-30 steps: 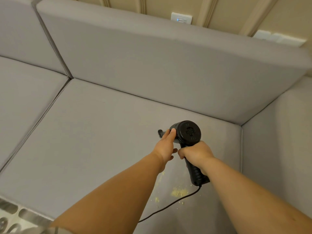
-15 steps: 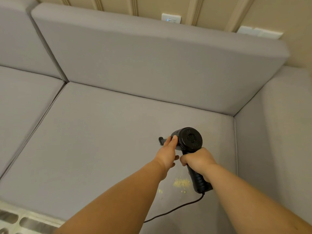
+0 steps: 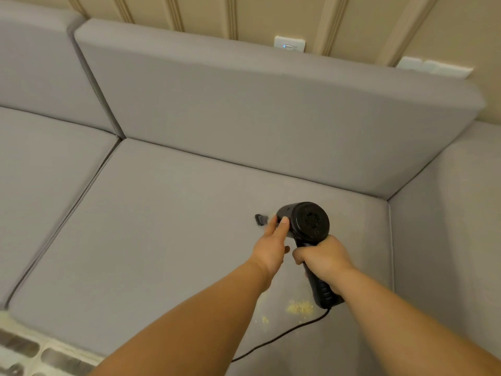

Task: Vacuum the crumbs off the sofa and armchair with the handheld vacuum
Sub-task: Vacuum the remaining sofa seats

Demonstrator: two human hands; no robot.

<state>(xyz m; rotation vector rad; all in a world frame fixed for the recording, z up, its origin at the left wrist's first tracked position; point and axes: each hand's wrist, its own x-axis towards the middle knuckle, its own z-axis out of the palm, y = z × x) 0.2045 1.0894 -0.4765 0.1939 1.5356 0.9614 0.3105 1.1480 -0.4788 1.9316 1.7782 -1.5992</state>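
Fingers of the right hand are curled tight round the handle of the vacuum, gripping it just below the round black body. Those of the left hand lie fairly straight along the left side of the body, the thumb tip pressed against it (whether they curl under the barrel cannot be seen). Held over the seat of the grey sofa, the vacuum points away from the person, and its narrow nozzle pokes out past the left fingertips, low over the fabric; contact cannot be told. Its cord leaves the handle's end and trails across the cushion toward the front edge. Yellow crumbs sit on the seat just beside the handle's end, with a smaller scatter to their left near the left forearm. Behind the backrest, a white wall plate shows on the ribbed beige wall. Patterned floor shows at the lower left.
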